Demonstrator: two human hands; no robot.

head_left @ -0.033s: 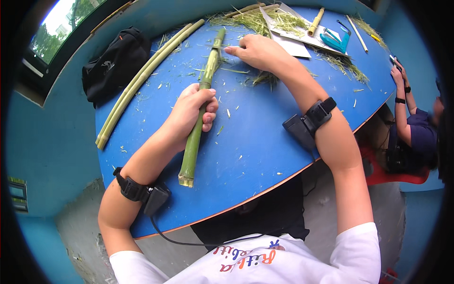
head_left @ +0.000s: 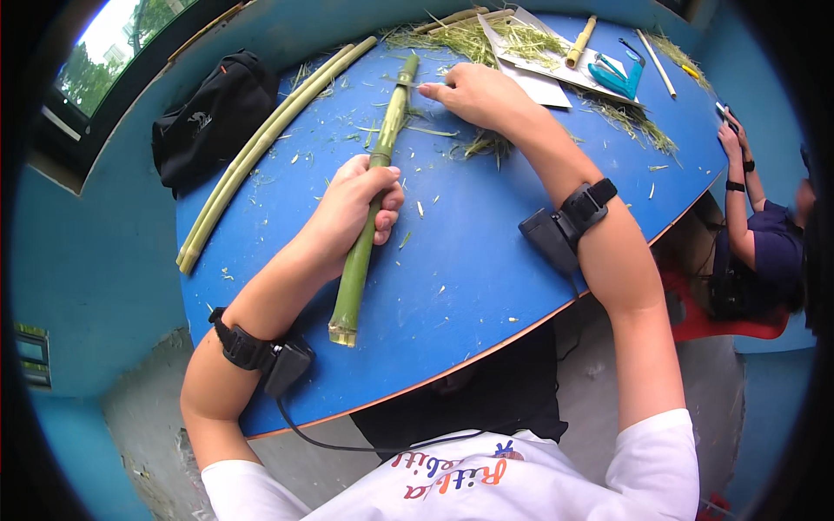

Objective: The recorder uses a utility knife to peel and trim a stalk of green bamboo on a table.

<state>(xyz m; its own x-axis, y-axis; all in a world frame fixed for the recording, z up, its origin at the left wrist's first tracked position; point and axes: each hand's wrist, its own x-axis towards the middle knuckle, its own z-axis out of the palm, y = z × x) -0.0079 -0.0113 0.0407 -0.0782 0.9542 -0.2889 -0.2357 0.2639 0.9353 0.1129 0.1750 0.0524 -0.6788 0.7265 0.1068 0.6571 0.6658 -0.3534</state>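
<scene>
Coloured lettering (head_left: 466, 477) on white shirt (head_left: 573, 486); emblem (head_left: 200, 120) on bag (head_left: 236, 95).

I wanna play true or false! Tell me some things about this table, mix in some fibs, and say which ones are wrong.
1. The left hand grips the green stick. True.
2. The table is red. False: the table is blue.
3. Two long poles lie side by side on the table. True.
4. The bag is over on the right. False: the black bag is on the left.
5. The right hand is at the stick's near end. False: the right hand is by its far end, with a thin tool.
</scene>
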